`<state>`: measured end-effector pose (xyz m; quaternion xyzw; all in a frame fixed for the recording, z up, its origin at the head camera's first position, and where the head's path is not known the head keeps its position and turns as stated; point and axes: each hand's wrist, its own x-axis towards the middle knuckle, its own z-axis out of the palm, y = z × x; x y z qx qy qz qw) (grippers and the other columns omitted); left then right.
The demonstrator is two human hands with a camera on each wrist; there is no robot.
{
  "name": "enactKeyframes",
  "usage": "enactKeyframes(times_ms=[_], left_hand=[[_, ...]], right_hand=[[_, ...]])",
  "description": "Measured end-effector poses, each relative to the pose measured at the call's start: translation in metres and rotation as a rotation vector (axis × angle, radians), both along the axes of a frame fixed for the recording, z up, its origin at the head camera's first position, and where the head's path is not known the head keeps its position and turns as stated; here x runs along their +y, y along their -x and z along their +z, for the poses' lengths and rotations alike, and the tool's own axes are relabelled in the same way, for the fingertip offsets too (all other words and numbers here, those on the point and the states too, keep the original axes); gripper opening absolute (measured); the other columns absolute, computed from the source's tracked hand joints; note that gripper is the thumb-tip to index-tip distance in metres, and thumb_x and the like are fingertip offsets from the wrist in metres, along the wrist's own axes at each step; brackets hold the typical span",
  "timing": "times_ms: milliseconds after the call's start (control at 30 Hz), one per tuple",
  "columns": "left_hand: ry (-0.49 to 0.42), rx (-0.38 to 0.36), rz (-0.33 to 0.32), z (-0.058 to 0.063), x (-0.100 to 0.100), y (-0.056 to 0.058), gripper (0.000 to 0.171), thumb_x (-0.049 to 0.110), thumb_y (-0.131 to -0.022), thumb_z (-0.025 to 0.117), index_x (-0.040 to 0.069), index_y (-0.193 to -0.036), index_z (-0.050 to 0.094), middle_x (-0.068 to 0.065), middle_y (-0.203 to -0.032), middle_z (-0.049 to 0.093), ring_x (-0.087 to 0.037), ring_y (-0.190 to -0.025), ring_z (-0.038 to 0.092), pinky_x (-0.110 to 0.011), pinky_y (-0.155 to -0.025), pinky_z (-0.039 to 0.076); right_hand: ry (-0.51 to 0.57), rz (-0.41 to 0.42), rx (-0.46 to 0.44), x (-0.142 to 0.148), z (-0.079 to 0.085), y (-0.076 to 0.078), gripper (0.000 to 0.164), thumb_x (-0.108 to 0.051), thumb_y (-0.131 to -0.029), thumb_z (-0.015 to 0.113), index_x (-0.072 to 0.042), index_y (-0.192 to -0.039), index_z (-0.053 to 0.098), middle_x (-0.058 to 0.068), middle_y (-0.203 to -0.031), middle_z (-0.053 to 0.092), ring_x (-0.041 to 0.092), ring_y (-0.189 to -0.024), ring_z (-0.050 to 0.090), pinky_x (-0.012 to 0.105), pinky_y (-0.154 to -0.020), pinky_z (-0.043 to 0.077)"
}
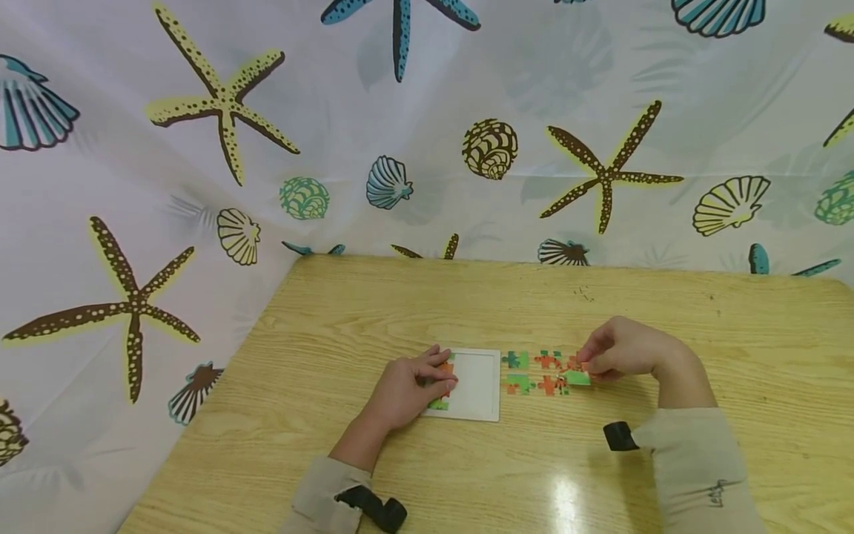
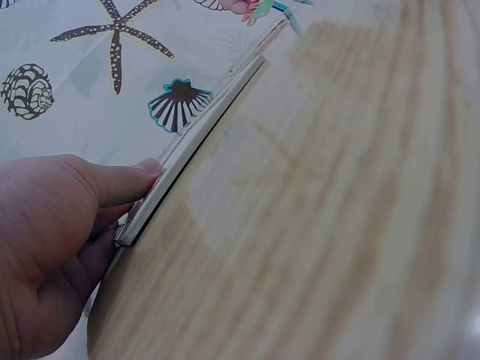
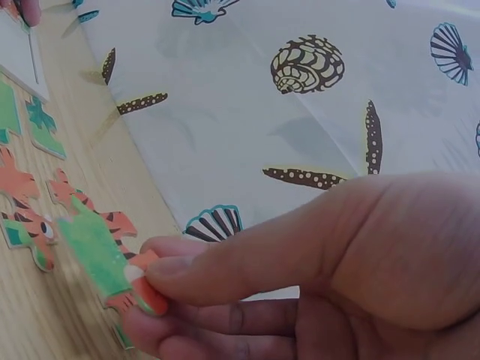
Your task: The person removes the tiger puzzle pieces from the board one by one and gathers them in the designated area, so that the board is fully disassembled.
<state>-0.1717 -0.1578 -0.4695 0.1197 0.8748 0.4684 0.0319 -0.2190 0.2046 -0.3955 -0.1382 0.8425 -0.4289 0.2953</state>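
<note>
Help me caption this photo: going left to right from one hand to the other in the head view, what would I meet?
Left hand → white tray → loose puzzle pieces → right hand.

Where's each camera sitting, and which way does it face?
Head: on the head, facing forward and down at the white rectangular tray on the yellowish wooden table; left hand, right hand and beige fabric sleeves show.
Left wrist: on that wrist, facing the tray's edge; the left hand shows, and seemingly a bit of the right.
Right wrist: on that wrist, facing the flat green-and-orange jigsaw piece the right hand pinches; part of the left shows too.
Shared: head and right-wrist views both show tray and piece.
</note>
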Motion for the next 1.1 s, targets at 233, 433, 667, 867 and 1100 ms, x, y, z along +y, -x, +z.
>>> enactKeyframes(times_ms=[233,433,667,867,1100], left_hand=[[0.015,0.004,0.014,-0.003,-0.002,-0.003,0.010,0.013,-0.090,0.082,0.007,-0.097,0.085,-0.010,-0.141,0.065,-0.028,-0.147,0.046,-0.049,-0.119,0.039],[0.012,0.015,0.010,-0.004,-0.002,0.000,0.012,0.015,-0.090,0.082,0.007,-0.098,0.085,-0.009,-0.141,0.065,-0.026,-0.147,0.045,-0.048,-0.118,0.039],[0.013,0.011,0.003,-0.001,0.000,0.002,0.011,0.014,-0.090,0.082,0.007,-0.098,0.085,-0.009,-0.141,0.065,-0.026,-0.147,0.045,-0.047,-0.119,0.039],[0.014,0.018,0.002,0.002,0.002,0.001,0.012,0.013,-0.090,0.082,0.006,-0.099,0.085,-0.009,-0.141,0.065,-0.026,-0.147,0.045,-0.048,-0.119,0.038],[0.001,0.007,0.008,0.001,0.001,0.000,0.007,0.012,-0.089,0.083,0.009,-0.095,0.086,-0.009,-0.142,0.064,-0.026,-0.148,0.045,-0.048,-0.120,0.037]], right_hand=[[-0.043,-0.014,-0.028,0.004,-0.002,-0.001,0.012,0.003,-0.095,0.066,0.010,-0.104,0.072,0.008,-0.091,0.072,0.015,-0.077,0.068,0.033,-0.073,0.060],[-0.068,0.002,-0.034,0.008,-0.001,0.000,0.013,0.003,-0.096,0.067,0.010,-0.105,0.072,0.008,-0.092,0.073,0.013,-0.077,0.069,0.031,-0.073,0.060],[-0.076,-0.006,-0.054,0.018,-0.001,0.001,0.015,0.003,-0.096,0.067,0.012,-0.107,0.071,0.008,-0.091,0.073,0.014,-0.076,0.069,0.030,-0.071,0.059],[-0.098,-0.058,-0.060,0.021,-0.004,0.004,0.014,0.003,-0.094,0.069,0.012,-0.104,0.072,0.008,-0.090,0.073,0.013,-0.074,0.070,0.031,-0.071,0.061],[-0.108,-0.102,-0.076,0.018,-0.008,0.002,0.010,0.002,-0.092,0.073,0.011,-0.098,0.074,0.006,-0.083,0.076,0.013,-0.068,0.070,0.029,-0.066,0.061]])
